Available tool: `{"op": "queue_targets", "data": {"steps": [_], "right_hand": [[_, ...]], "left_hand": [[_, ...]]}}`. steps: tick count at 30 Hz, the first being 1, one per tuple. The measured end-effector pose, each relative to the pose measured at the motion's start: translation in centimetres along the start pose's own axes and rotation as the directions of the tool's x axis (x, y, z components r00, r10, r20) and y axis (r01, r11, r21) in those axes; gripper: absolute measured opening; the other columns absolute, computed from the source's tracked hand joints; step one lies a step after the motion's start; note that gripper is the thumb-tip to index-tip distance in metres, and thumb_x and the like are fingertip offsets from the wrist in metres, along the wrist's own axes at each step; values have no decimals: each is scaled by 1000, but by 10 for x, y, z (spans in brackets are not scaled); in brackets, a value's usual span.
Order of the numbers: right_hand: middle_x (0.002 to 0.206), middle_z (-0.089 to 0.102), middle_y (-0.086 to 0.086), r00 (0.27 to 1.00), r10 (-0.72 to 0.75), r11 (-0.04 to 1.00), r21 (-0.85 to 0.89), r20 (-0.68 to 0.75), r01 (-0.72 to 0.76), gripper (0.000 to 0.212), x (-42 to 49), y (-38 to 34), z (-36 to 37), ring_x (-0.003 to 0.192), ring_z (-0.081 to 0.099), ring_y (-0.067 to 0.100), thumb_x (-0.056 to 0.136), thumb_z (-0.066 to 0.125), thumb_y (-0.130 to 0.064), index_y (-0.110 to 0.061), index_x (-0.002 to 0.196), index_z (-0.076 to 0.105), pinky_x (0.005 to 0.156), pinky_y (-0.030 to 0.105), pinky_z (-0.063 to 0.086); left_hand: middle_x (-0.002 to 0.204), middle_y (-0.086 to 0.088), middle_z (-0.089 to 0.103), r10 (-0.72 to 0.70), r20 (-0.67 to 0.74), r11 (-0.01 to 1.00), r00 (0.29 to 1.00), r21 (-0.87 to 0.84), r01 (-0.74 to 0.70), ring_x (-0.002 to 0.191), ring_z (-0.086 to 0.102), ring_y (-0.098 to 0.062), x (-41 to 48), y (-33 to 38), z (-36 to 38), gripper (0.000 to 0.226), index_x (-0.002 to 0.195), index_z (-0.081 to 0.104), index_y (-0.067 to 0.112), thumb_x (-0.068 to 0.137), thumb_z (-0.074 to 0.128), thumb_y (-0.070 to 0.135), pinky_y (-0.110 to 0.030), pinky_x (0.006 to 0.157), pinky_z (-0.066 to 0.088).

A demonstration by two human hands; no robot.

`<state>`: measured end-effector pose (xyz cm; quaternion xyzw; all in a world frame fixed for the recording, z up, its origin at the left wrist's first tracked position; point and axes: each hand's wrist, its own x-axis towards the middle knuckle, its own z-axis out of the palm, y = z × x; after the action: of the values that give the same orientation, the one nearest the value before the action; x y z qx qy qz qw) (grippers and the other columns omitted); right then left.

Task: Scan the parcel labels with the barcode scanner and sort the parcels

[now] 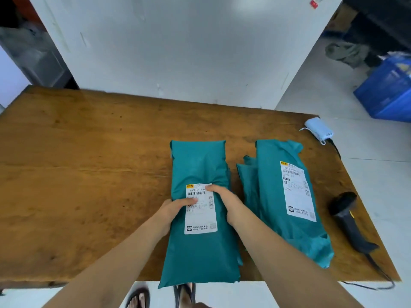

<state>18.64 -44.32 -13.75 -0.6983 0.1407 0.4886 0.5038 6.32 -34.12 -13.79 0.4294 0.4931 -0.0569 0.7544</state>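
Two hands hold the parcel, which lies on the table with its near end over the table edge. The left hand grips its left edge and the right hand its right edge. Both thumbs press on the label; the other fingers curl under the parcel, hidden. Just beside it on the right lies a second parcel, apart from the hands. Further right the scanner lies untouched. A white device is at the far corner.

I see a worn brown wooden tabletop | scuffed white wall behind its far edge | pale grey floor at right; blue crate there; crumpled greenish cloth beyond | dark shelving far left | soft, even light
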Motion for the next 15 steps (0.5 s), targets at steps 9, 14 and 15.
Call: {"op": "queue_targets", "data": {"steps": [9,14,15], "right_hand": [[107,75,8,984,-141,989,57,108,135,44,-34,-46,37,99,69,25,75,75,-42,-17,110,71,83,34,53],[103,76,6,941,-338,933,138,17,332,76,-62,-97,63,97,71,27,52,82,-48,-15,117,66,92,41,54],[103,76,6,926,-377,916,148,-11,374,83,-70,-108,62,97,72,27,47,84,-50,-15,119,65,94,42,53]], "left_hand": [[95,-9,74,153,156,982,976,89,-168,83,70,-23,-12,76,-41,40,109,65,8,72,78,15,-32,68,53],[100,-7,75,288,349,925,892,140,-353,86,71,-21,-41,149,-52,28,102,69,15,76,71,26,-34,82,53],[96,-4,76,314,395,910,863,134,-393,84,71,-19,-52,164,-48,19,98,70,16,83,64,27,-34,83,53]]}}
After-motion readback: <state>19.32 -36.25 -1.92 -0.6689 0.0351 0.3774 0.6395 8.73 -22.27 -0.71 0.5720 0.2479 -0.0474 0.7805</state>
